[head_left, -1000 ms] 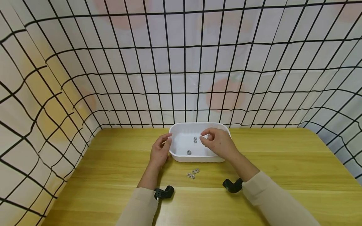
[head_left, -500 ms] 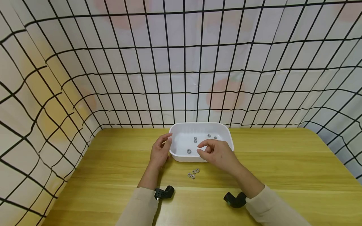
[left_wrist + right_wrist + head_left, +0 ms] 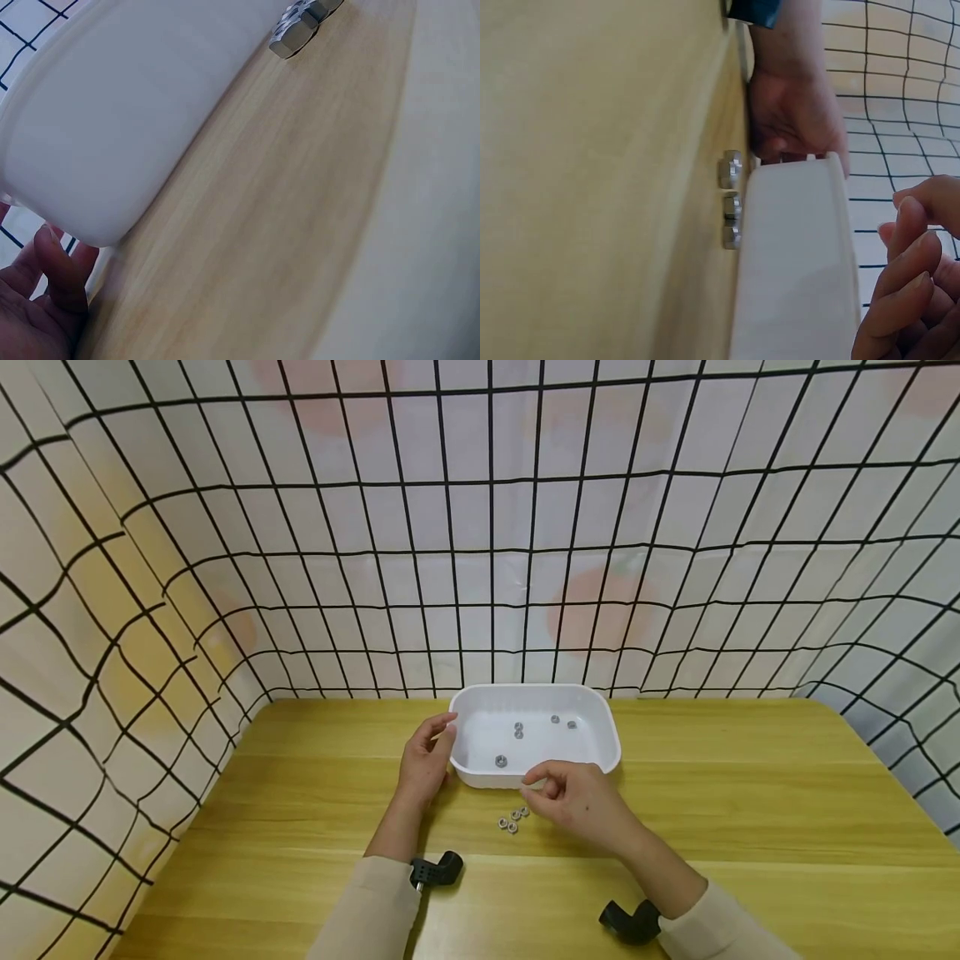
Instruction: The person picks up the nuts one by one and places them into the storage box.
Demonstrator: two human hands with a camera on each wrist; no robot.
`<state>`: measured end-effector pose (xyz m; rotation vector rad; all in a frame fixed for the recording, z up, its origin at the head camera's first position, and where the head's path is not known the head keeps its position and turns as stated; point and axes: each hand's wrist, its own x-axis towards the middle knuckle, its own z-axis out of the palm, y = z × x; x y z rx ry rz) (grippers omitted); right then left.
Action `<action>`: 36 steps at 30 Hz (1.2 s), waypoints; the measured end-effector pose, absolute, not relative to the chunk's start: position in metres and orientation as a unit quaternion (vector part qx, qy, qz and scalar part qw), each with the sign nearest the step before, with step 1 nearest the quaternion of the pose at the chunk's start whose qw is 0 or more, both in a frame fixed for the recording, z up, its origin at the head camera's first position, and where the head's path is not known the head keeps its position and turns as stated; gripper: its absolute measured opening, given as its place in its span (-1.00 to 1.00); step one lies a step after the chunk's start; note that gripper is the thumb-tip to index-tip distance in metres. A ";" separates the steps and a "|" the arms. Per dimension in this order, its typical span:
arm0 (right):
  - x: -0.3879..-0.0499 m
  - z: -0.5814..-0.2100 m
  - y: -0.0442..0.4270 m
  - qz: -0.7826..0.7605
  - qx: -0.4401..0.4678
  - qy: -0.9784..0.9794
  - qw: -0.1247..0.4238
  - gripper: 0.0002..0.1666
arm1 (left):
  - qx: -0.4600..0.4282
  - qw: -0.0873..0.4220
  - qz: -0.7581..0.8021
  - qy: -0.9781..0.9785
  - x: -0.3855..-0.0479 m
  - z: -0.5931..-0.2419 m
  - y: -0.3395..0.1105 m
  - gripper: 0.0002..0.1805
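White tray (image 3: 483,780) is being touched by relaxed left hand (image 3: 425,763), empty right hand (image 3: 579,800) being held loosely curled — inner nuts (image 3: 501,762) being shown only by head view

table (image 3: 285,843): one, wooden top, yellow-brown, streaked grain, seams running lengthwise. standing upright on it, toward the far edge: one white tray (image 3: 489,780), oblong, rounded corners. lying just in front of the tray, on its near side: four silver-coloured nuts (image 3: 516,815), closely clustered.
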<state>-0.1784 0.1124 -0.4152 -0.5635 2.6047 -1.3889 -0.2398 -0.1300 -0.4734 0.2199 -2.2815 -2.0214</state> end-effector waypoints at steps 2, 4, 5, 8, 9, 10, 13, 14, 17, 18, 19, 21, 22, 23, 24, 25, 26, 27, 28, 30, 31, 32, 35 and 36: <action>-0.177 -0.419 0.113 -0.458 -0.188 0.866 0.071 -0.81 | 0.071 0.043 -0.662 -0.745 -0.240 -0.473 -0.130 -0.68; -0.175 -0.423 0.114 -0.458 -0.187 0.866 0.076 -0.78 | 0.071 0.043 -0.662 -0.745 -0.240 -0.474 -0.130 -0.69; -0.174 -0.426 0.115 -0.458 -0.187 0.866 0.077 -0.78 | 0.071 0.044 -0.662 -0.745 -0.240 -0.474 -0.130 -0.69; -0.173 -0.433 0.116 -0.466 -0.188 0.861 0.084 -0.79 | 0.071 0.047 -0.661 -0.745 -0.240 -0.474 -0.130 -0.69; -0.173 -0.435 0.116 -0.470 -0.187 0.858 0.088 -0.80 | 0.071 0.047 -0.661 -0.746 -0.240 -0.475 -0.131 -0.69; -0.173 -0.438 0.116 -0.472 -0.187 0.857 0.090 -0.81 | 0.071 0.047 -0.661 -0.746 -0.240 -0.475 -0.131 -0.68; -0.175 -0.444 0.118 -0.481 -0.183 0.850 0.108 -0.81 | 0.072 0.046 -0.661 -0.746 -0.240 -0.474 -0.131 -0.68; -0.176 -0.446 0.119 -0.481 -0.181 0.850 0.114 -0.79 | 0.072 0.044 -0.661 -0.745 -0.240 -0.475 -0.131 -0.68; -0.178 -0.451 0.122 -0.477 -0.181 0.850 0.128 -0.71 | 0.072 0.043 -0.661 -0.746 -0.240 -0.474 -0.131 -0.68; -0.179 -0.453 0.123 -0.476 -0.183 0.850 0.130 -0.70 | 0.073 0.042 -0.661 -0.746 -0.240 -0.475 -0.130 -0.68; -0.179 -0.454 0.123 -0.476 -0.181 0.850 0.133 -0.69 | 0.072 0.042 -0.661 -0.745 -0.240 -0.475 -0.130 -0.68; -0.180 -0.458 0.124 -0.474 -0.183 0.851 0.134 -0.69 | 0.072 0.043 -0.662 -0.745 -0.240 -0.475 -0.130 -0.68; -0.180 -0.459 0.124 -0.474 -0.182 0.851 0.136 -0.69 | 0.072 0.043 -0.662 -0.745 -0.240 -0.474 -0.130 -0.68; -0.180 -0.461 0.124 -0.475 -0.180 0.851 0.137 -0.69 | 0.072 0.043 -0.662 -0.745 -0.240 -0.474 -0.130 -0.68; -0.180 -0.463 0.123 -0.476 -0.180 0.850 0.138 -0.69 | 0.072 0.043 -0.663 -0.744 -0.240 -0.474 -0.130 -0.68; -0.180 -0.464 0.123 -0.478 -0.178 0.849 0.139 -0.69 | 0.072 0.043 -0.663 -0.744 -0.240 -0.474 -0.130 -0.67; -0.180 -0.466 0.122 -0.476 -0.179 0.850 0.138 -0.69 | 0.072 0.043 -0.663 -0.744 -0.240 -0.474 -0.130 -0.67; -0.180 -0.467 0.121 -0.475 -0.180 0.851 0.135 -0.69 | 0.072 0.043 -0.663 -0.744 -0.240 -0.474 -0.130 -0.66; -0.180 -0.467 0.120 -0.471 -0.180 0.853 0.132 -0.69 | 0.072 0.043 -0.663 -0.744 -0.240 -0.474 -0.131 -0.66; -0.179 -0.468 0.118 -0.458 -0.181 0.862 0.122 -0.69 | 0.072 0.043 -0.663 -0.744 -0.240 -0.474 -0.131 -0.66; -0.179 -0.468 0.117 -0.450 -0.180 0.867 0.117 -0.70 | 0.071 0.044 -0.662 -0.744 -0.240 -0.474 -0.131 -0.66; -0.179 -0.468 0.116 -0.442 -0.179 0.872 0.112 -0.71 | 0.071 0.044 -0.663 -0.744 -0.240 -0.474 -0.131 -0.66; -0.178 -0.467 0.114 -0.425 -0.173 0.882 0.106 -0.77 | 0.071 0.043 -0.663 -0.744 -0.240 -0.475 -0.131 -0.68; -0.178 -0.467 0.114 -0.424 -0.171 0.883 0.106 -0.79 | 0.071 0.043 -0.664 -0.743 -0.240 -0.475 -0.131 -0.68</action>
